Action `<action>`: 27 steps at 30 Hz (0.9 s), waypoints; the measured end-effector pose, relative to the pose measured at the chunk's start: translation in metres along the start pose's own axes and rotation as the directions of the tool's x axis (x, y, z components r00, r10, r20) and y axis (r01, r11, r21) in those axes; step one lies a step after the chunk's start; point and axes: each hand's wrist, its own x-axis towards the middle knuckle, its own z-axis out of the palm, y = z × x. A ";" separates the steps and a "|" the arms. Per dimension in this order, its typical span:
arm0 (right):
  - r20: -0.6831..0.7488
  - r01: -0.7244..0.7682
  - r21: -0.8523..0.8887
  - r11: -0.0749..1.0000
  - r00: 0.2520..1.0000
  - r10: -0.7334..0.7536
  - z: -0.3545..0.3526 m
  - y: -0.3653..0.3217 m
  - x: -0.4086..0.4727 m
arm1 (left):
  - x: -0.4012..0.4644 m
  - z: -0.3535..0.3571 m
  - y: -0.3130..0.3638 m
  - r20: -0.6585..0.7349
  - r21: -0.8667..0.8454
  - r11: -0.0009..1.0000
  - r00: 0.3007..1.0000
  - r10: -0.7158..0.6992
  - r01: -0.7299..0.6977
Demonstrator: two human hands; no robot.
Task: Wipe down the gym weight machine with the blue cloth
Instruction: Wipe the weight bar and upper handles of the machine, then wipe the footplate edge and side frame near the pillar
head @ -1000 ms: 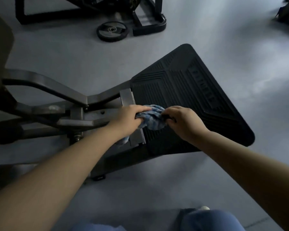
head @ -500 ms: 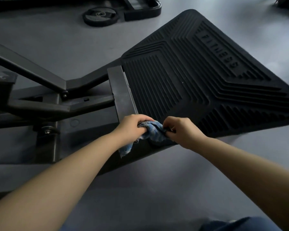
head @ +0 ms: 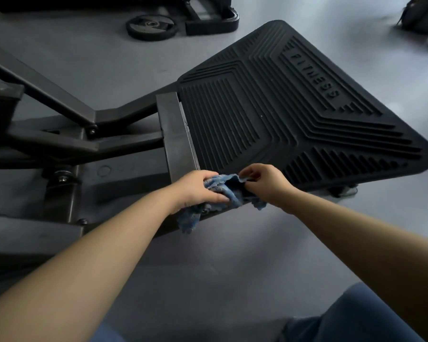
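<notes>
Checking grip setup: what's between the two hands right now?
Head view: only the bunched blue cloth spans the gap between left hand and right hand; both grip it at the near edge of the footplate.

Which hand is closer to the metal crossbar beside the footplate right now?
Left. The left hand grips the blue cloth at the metal crossbar's near end; the right hand is farther right, over the footplate's edge.

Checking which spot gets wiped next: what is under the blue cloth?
The blue cloth, gripped by the left hand and right hand, lies bunched over the ribbed footplate's near edge. That edge beneath it is covered; one end hangs below.
</notes>
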 end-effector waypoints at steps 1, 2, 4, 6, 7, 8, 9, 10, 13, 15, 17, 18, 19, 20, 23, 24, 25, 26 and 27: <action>0.005 -0.027 0.039 0.999 1.000 0.027 -0.004 0.001 -0.002 | -0.004 0.004 0.003 0.029 -0.046 0.999 0.999 -0.022 0.023; 0.017 -0.054 0.071 0.996 0.998 0.053 -0.008 0.001 -0.006 | -0.007 0.009 0.007 0.036 -0.102 0.993 0.998 -0.054 0.057; 0.024 -0.081 0.074 0.994 0.997 0.080 -0.018 0.002 -0.013 | -0.011 0.023 0.014 -0.001 -0.173 0.979 0.994 -0.113 0.111; 0.035 -0.085 0.051 0.995 0.996 0.083 -0.030 0.002 -0.022 | -0.015 0.039 0.023 -0.090 -0.164 0.978 0.985 -0.149 0.133; 0.047 -0.081 0.044 0.996 0.996 0.079 -0.036 0.004 -0.026 | -0.018 0.046 0.030 -0.121 -0.162 0.976 0.979 -0.163 0.143; 0.056 -0.071 0.027 0.997 0.996 0.069 -0.043 0.005 -0.030 | -0.023 0.052 0.037 -0.138 -0.186 0.971 0.975 -0.177 0.150; 0.055 -0.060 0.009 0.998 0.997 0.059 -0.049 0.008 -0.033 | -0.026 0.058 0.043 -0.141 -0.247 0.957 0.971 -0.191 0.153; 0.043 -0.054 0.003 0.999 0.998 0.054 -0.056 0.010 -0.036 | -0.028 0.063 0.050 -0.133 -0.338 0.930 0.971 -0.196 0.142; 0.003 -0.133 0.105 0.986 0.991 0.134 -0.074 0.018 -0.047 | -0.036 0.076 0.069 -0.091 -0.670 0.740 0.984 -0.155 0.055; 0.122 -0.309 0.249 0.918 0.950 0.286 -0.086 0.026 -0.058 | -0.035 0.083 0.083 -0.069 -0.792 0.609 0.987 -0.147 0.036; 0.357 -0.433 0.350 0.831 0.882 0.308 -0.099 0.038 -0.063 | -0.032 0.089 0.097 -0.053 -0.840 0.541 0.987 -0.150 0.037; 0.459 -0.453 0.413 0.790 0.853 0.249 -0.105 0.043 -0.066 | -0.031 0.092 0.104 -0.040 -0.852 0.522 0.989 -0.142 0.040; 0.499 -0.447 0.486 0.751 0.847 0.181 -0.109 0.048 -0.066 | -0.030 0.095 0.110 -0.025 -0.849 0.526 0.992 -0.126 0.045; 0.482 -0.426 0.563 0.708 0.865 0.137 -0.113 0.050 -0.066 | -0.029 0.097 0.115 -0.017 -0.841 0.538 0.993 -0.117 0.049; 0.302 -0.323 0.674 0.665 0.941 0.152 -0.114 0.053 -0.071 | -0.029 0.102 0.114 -0.047 -0.839 0.543 0.987 -0.152 0.044; 0.266 -0.298 0.710 0.638 0.952 0.148 -0.113 0.054 -0.072 | -0.029 0.103 0.111 -0.062 -0.835 0.549 0.984 -0.166 0.040; 0.251 -0.283 0.739 0.611 0.958 0.140 -0.112 0.053 -0.074 | -0.030 0.101 0.106 -0.072 -0.838 0.544 0.981 -0.178 0.037; 0.254 -0.282 0.757 0.590 0.958 0.133 -0.113 0.051 -0.077 | -0.032 0.097 0.102 -0.053 -0.849 0.526 0.984 -0.167 0.044; 0.256 -0.281 0.759 0.587 0.958 0.128 -0.114 0.047 -0.082 | -0.035 0.093 0.100 -0.009 -0.858 0.510 0.991 -0.136 0.062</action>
